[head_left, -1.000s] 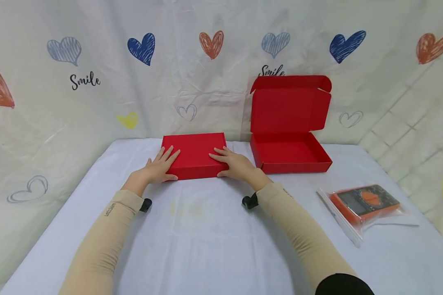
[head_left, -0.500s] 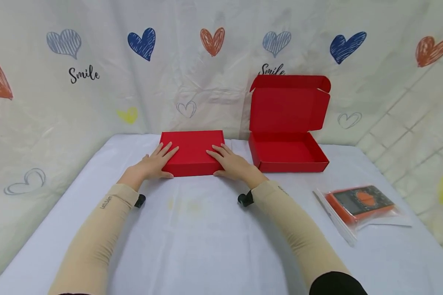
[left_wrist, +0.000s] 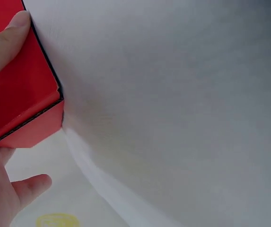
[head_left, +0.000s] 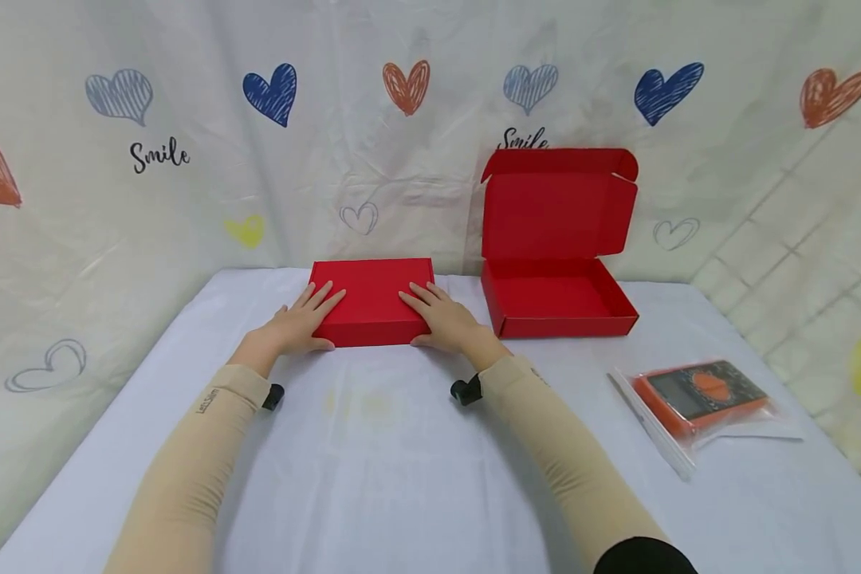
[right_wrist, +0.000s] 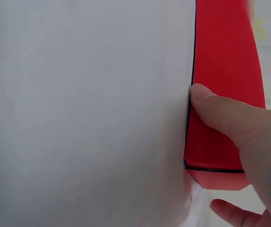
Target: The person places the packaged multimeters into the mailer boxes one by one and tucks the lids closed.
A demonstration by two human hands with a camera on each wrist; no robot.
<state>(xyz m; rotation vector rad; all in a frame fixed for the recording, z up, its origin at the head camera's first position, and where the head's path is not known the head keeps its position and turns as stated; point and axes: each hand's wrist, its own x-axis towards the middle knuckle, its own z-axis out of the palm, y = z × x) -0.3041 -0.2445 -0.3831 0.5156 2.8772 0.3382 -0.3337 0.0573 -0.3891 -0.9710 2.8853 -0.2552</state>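
On the white-covered table a closed red cardboard box [head_left: 373,299] lies flat in the head view. My left hand [head_left: 297,323] rests over its left end, fingers spread on the lid and thumb at the front face. Mirroring it, my right hand [head_left: 448,319] lies over the right end. In the left wrist view the thumb [left_wrist: 5,47] presses against the red front panel near the bottom edge. The right thumb [right_wrist: 220,109] touches the same panel in the right wrist view.
A second red box [head_left: 560,299] stands at the back right with its lid raised. Nearer on the right lies an orange and black multimeter [head_left: 703,395] in a clear zip bag. A curtain printed with hearts [head_left: 405,183] hangs behind the table [head_left: 373,478].
The head view has shifted slightly. Both hands stay on the closed box, and the open box and bagged multimeter keep their places.
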